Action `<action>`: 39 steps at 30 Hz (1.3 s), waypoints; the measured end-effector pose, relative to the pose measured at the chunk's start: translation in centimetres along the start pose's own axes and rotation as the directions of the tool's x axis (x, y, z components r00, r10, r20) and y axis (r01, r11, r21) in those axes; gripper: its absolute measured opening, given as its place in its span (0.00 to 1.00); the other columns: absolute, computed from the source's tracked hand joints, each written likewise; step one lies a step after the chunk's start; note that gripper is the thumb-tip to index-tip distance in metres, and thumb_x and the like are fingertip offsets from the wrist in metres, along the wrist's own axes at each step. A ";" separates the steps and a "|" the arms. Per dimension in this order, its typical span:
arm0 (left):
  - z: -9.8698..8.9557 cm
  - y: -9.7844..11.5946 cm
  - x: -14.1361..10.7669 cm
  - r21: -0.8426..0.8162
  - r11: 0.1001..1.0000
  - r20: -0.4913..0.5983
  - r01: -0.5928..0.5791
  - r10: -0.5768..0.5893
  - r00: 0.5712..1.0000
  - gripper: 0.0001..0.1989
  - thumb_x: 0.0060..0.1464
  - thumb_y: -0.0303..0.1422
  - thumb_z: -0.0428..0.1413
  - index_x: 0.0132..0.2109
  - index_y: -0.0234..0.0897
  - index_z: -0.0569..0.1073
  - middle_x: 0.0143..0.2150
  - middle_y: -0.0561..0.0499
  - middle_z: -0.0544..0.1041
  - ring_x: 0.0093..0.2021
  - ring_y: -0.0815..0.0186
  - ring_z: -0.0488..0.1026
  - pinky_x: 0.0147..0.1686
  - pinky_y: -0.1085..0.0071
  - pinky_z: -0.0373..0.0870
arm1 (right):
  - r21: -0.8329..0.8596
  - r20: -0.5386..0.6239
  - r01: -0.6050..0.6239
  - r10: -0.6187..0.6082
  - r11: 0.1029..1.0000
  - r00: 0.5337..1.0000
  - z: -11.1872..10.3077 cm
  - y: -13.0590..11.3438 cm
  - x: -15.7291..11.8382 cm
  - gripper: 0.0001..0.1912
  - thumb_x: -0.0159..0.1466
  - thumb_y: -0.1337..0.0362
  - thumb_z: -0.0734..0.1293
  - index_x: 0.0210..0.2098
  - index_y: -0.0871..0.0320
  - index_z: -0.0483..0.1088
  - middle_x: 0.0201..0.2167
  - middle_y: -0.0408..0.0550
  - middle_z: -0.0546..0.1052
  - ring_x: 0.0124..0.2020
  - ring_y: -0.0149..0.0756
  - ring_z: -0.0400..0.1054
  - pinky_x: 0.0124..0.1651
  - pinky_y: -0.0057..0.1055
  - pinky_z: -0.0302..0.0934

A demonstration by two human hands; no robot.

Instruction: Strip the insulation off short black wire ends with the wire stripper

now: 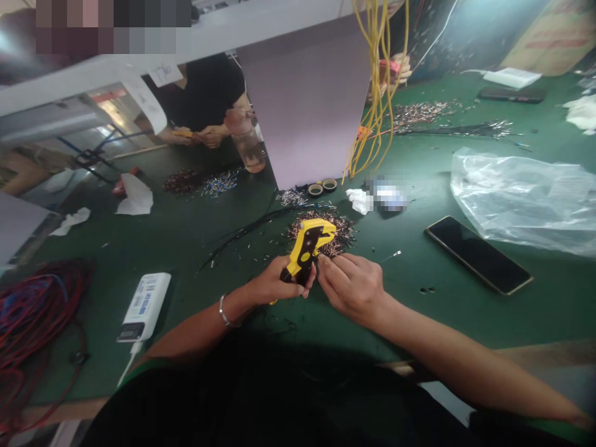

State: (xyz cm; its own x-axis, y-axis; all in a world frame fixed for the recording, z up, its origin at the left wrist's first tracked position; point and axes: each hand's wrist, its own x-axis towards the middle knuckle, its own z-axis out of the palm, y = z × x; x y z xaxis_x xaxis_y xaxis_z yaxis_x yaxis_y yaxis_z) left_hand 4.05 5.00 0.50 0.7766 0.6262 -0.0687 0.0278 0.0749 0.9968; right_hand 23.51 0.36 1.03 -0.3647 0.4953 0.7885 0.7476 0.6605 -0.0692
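My left hand (274,279) is wrapped round the handles of a yellow and black wire stripper (305,254), its head tilted up and to the right. Close beside the tool's jaws, my right hand (351,282) is closed in a pinch; whatever lies between its fingertips is too small to make out. Behind the stripper spreads a pile of short copper-coloured wire bits (344,233). A bundle of thin black wires (246,231) runs from near that pile toward the left.
A phone (478,254) and a clear plastic bag (521,198) lie to the right. On the left are a white power bank (145,307) and coiled red wires (41,316). Tape rolls (315,189), a bottle (246,143) and hanging yellow wires (377,93) stand farther back. Co-workers' hands (209,136) show across the table.
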 end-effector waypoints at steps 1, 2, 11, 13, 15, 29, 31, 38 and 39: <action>0.0 -0.1 0.0 0.005 1.000 -0.008 0.005 -0.005 1.000 0.05 0.45 0.27 0.59 0.32 0.34 0.70 0.29 0.51 0.74 0.31 0.67 0.71 0.35 0.69 0.69 | 0.005 0.003 -0.003 0.003 1.000 1.000 0.0 0.0 0.0 0.09 0.67 0.74 0.64 0.32 0.65 0.74 0.19 0.46 0.73 0.21 0.32 0.64 0.25 0.32 0.60; 0.0 -0.1 -0.1 0.008 1.000 -0.020 0.011 -0.011 1.000 0.06 0.45 0.26 0.59 0.32 0.34 0.70 0.29 0.51 0.74 0.30 0.67 0.71 0.34 0.69 0.69 | 0.011 0.006 -0.008 0.008 1.000 1.000 0.0 0.0 0.0 0.09 0.67 0.73 0.63 0.32 0.65 0.74 0.19 0.46 0.74 0.21 0.32 0.64 0.25 0.32 0.60; 0.6 -0.6 -0.3 0.047 0.997 -0.161 0.063 -0.055 0.985 0.08 0.45 0.26 0.60 0.34 0.33 0.70 0.25 0.55 0.72 0.24 0.71 0.69 0.29 0.72 0.70 | 0.074 0.035 -0.052 0.050 0.996 0.998 0.4 0.1 -0.3 0.10 0.67 0.73 0.62 0.33 0.64 0.74 0.21 0.48 0.75 0.22 0.33 0.66 0.27 0.31 0.62; 0.8 -0.5 -0.3 0.076 0.993 -0.186 0.089 -0.073 0.980 0.07 0.46 0.27 0.60 0.33 0.33 0.69 0.23 0.55 0.72 0.23 0.72 0.69 0.27 0.73 0.69 | 0.093 0.054 -0.072 0.067 0.993 0.996 0.4 0.1 -0.4 0.10 0.67 0.73 0.62 0.32 0.63 0.74 0.21 0.49 0.76 0.22 0.34 0.67 0.27 0.32 0.63; 0.9 -0.4 -0.3 0.102 0.988 -0.215 0.115 -0.091 0.972 0.07 0.46 0.28 0.60 0.32 0.34 0.69 0.21 0.56 0.71 0.21 0.72 0.68 0.25 0.74 0.69 | 0.121 0.070 -0.102 0.094 0.987 0.993 0.5 0.1 -0.5 0.11 0.67 0.73 0.61 0.33 0.62 0.75 0.22 0.49 0.77 0.23 0.35 0.68 0.28 0.32 0.65; -0.4 -1.2 0.0 -0.315 0.948 -0.207 0.043 -0.113 0.972 0.10 0.43 0.27 0.61 0.35 0.32 0.70 0.20 0.56 0.70 0.17 0.71 0.66 0.19 0.72 0.67 | 0.505 0.332 -0.699 0.633 0.507 0.699 0.2 1.3 0.2 0.09 0.63 0.65 0.66 0.33 0.57 0.80 0.22 0.44 0.79 0.22 0.31 0.70 0.28 0.30 0.65; -0.7 -0.8 0.0 -0.414 0.908 -0.071 0.073 -0.112 0.991 0.12 0.40 0.26 0.60 0.36 0.30 0.72 0.24 0.52 0.72 0.20 0.69 0.69 0.22 0.69 0.69 | 0.542 0.416 -0.759 0.670 0.360 0.615 0.1 2.0 0.5 0.09 0.62 0.63 0.67 0.34 0.56 0.80 0.16 0.40 0.74 0.19 0.30 0.65 0.26 0.30 0.62; -1.2 -0.6 0.0 -0.540 0.832 0.075 0.124 -0.099 0.992 0.16 0.39 0.28 0.60 0.39 0.32 0.72 0.28 0.49 0.72 0.24 0.65 0.70 0.26 0.65 0.70 | 0.690 0.562 -0.722 0.665 -0.049 0.492 -0.1 3.8 0.8 0.09 0.60 0.60 0.66 0.36 0.59 0.74 0.16 0.38 0.71 0.15 0.24 0.52 0.19 0.27 0.45; -1.3 -0.6 0.0 -0.538 0.833 0.090 0.129 -0.095 0.991 0.16 0.39 0.29 0.61 0.39 0.32 0.72 0.28 0.49 0.72 0.25 0.64 0.70 0.26 0.64 0.70 | 0.703 0.573 -0.706 0.659 -0.089 0.487 0.0 3.9 0.8 0.09 0.59 0.60 0.66 0.36 0.59 0.72 0.16 0.39 0.71 0.15 0.24 0.52 0.19 0.27 0.44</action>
State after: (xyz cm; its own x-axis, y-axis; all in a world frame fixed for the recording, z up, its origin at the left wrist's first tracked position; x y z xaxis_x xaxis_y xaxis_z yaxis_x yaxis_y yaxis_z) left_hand 3.23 5.94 -0.20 0.8240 0.5438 -0.1591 -0.2157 0.5608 0.7994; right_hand 26.15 3.31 1.37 -0.0033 0.9999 -0.0114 -0.1989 -0.0119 -0.9800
